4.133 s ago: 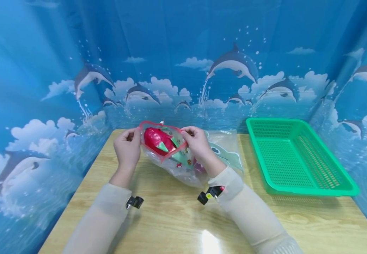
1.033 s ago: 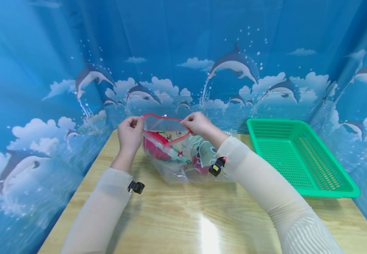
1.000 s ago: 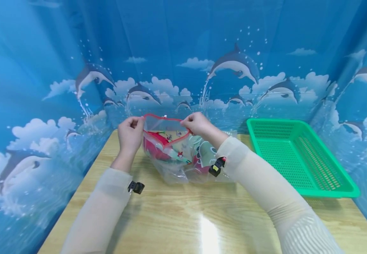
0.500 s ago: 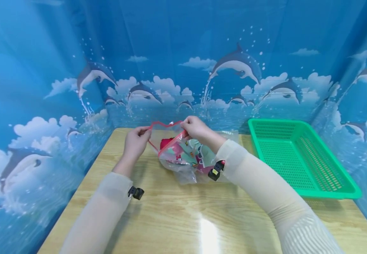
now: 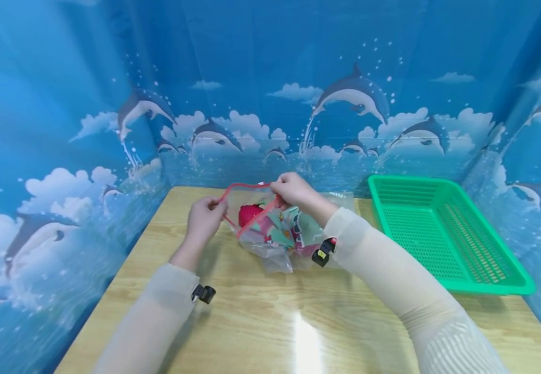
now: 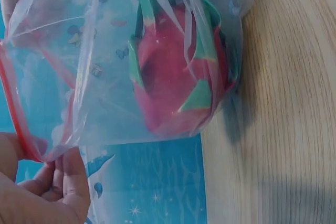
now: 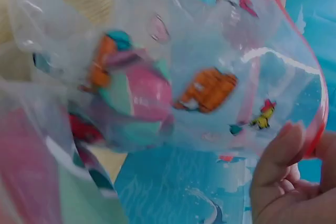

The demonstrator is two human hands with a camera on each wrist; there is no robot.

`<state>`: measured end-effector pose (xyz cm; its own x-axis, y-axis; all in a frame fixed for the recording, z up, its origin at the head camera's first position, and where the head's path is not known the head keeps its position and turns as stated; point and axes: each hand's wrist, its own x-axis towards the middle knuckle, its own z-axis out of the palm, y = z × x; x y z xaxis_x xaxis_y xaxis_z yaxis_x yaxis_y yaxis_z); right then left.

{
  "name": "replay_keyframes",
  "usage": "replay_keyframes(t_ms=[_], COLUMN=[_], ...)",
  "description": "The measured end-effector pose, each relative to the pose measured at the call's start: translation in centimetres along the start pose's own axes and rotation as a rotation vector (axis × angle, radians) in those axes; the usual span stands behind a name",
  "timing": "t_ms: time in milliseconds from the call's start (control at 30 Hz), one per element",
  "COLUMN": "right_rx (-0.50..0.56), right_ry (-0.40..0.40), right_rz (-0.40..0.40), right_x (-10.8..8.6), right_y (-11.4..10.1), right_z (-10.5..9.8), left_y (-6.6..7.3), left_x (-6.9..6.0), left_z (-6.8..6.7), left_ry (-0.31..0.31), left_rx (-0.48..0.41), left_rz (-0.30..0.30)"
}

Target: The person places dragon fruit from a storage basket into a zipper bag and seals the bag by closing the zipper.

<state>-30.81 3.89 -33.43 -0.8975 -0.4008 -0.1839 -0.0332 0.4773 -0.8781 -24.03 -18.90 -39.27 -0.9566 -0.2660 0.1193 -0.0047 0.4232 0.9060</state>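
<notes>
A clear zip bag (image 5: 263, 248) with a red rim and small cartoon prints stands with its mouth spread. My left hand (image 5: 203, 219) pinches the left end of the rim, while my right hand (image 5: 297, 191) pinches the right end. Inside lies a pink dragon fruit (image 6: 173, 77) with green scales, resting at the bag's bottom in the left wrist view. Beside and partly behind it, a second clear bag (image 5: 343, 200) with a green cartoon print lies on the table; something pink and green (image 7: 31, 166) shows through at the lower left of the right wrist view.
A green perforated plastic basket (image 5: 420, 239) stands at the right of the wooden table (image 5: 251, 322). Blue dolphin-printed curtains (image 5: 251, 78) enclose the table at the back and sides. Black cameras are strapped to both wrists.
Both hands rise with the bag's rim, then lower and shift right, keeping their hold. The dragon fruit, near the mouth at first, now sits deeper in the bag.
</notes>
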Motion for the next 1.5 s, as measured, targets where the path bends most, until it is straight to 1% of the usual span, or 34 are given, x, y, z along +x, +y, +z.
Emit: replay_keyframes(t_ms=[133,200,267,367,433,533,700,833,967,1167,1500], right_rx=[-0.17,-0.246,-0.295,-0.343,-0.376,-0.426,-0.478,-0.493,-0.475,-0.441,-0.357], right_ry=[-0.061,-0.062,-0.038,0.003,0.016,0.02,0.006,0.025,0.049,0.041,0.055], right_rz=[-0.004,-0.003,-0.005,0.011,0.024,0.043,0.038,0.016,-0.027,-0.079,-0.173], right_x=[0.1,0.3,0.7,1.4,1.8,2.2,2.4,2.3,2.2,1.8,1.2], right_y=[-0.2,-0.3,-0.4,-0.5,-0.5,-0.4,-0.1,0.0,-0.3,-1.1,-2.3], right_z=[-0.4,-0.5,-0.6,-0.6,-0.7,-0.7,-0.7,-0.9,-0.9,-0.8,-1.7], left_y=[0.3,0.4,0.4,0.4,0.4,0.5,0.6,0.8,1.1,1.6,2.8], left_x=[-0.2,-0.3,-0.3,-0.3,-0.4,-0.5,-0.6,-0.5,-0.4,0.0,1.2], left_z=[0.6,0.8,0.9,1.0,1.0,1.0,0.9,0.6,0.2,-0.6,-1.9], left_ry=[-0.001,-0.005,-0.005,-0.008,-0.016,-0.035,-0.051,-0.048,-0.029,0.005,0.088], left_rx=[0.013,0.021,0.033,0.054,0.071,0.092,0.106,0.13,0.159,0.189,0.19], left_rz=[0.029,0.048,0.064,0.076,0.077,0.076,0.075,0.069,0.077,0.087,0.152])
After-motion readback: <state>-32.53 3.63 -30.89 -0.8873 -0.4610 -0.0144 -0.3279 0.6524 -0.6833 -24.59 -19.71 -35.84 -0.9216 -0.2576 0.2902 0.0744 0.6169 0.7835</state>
